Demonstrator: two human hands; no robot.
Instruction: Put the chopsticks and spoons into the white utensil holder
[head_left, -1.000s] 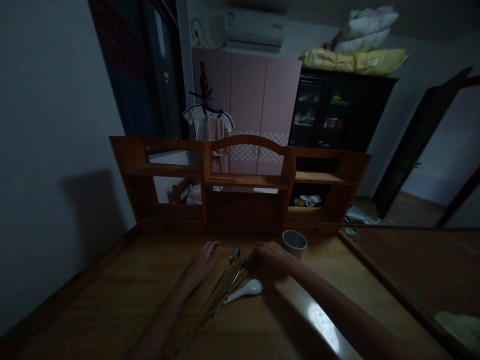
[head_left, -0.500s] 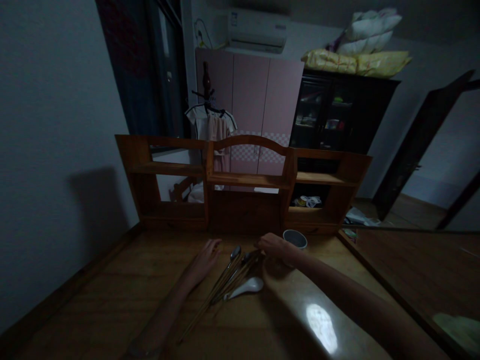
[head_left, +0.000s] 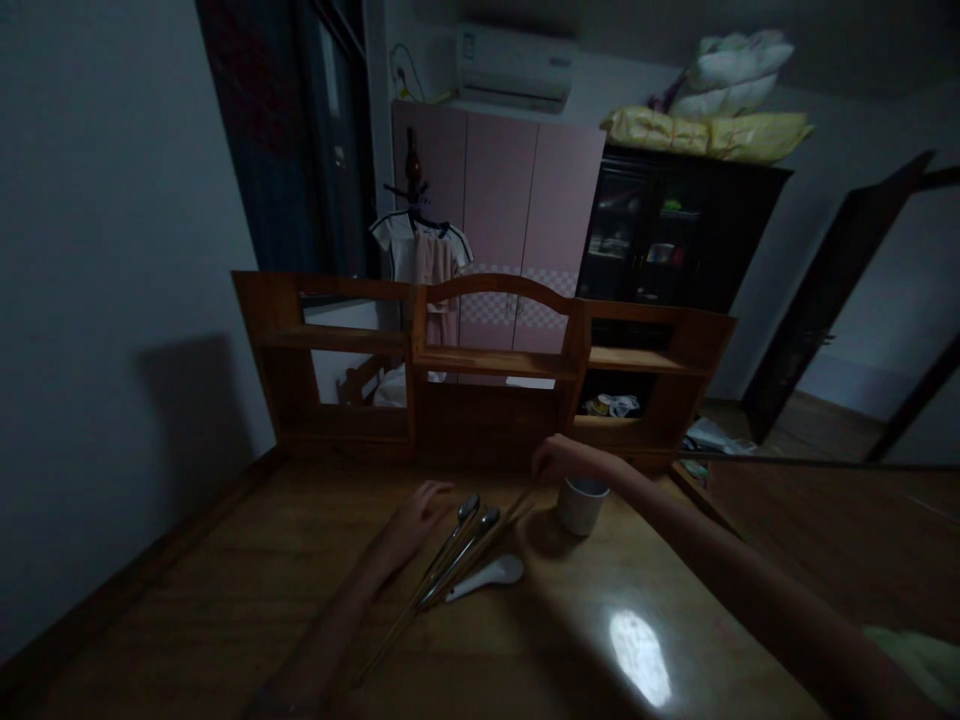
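My right hand (head_left: 562, 460) is closed on the upper end of chopsticks (head_left: 517, 507), which slant down toward the pile; how many it grips I cannot tell. Beside it stands a pale cup (head_left: 581, 508), its rim partly hidden by my forearm. My left hand (head_left: 414, 518) rests on the table left of the pile, fingers apart and nothing in them. Between the hands lie two metal spoons, one with its bowl (head_left: 468, 507) nearer my left hand and another spoon (head_left: 488, 519) to its right, among more chopsticks (head_left: 390, 638). A white soup spoon (head_left: 491, 573) lies in front.
The wooden table (head_left: 247, 590) backs onto a wooden shelf unit (head_left: 495, 362). A wall (head_left: 112, 450) borders the left side. On the right, a raised edge (head_left: 705, 495) separates another brown surface (head_left: 810, 520). Light glares on the tabletop.
My right hand has risen up and to the right with the chopsticks' end, baring a metal spoon's bowl and the cup's side. My left hand has barely moved; its fingers look more stretched.
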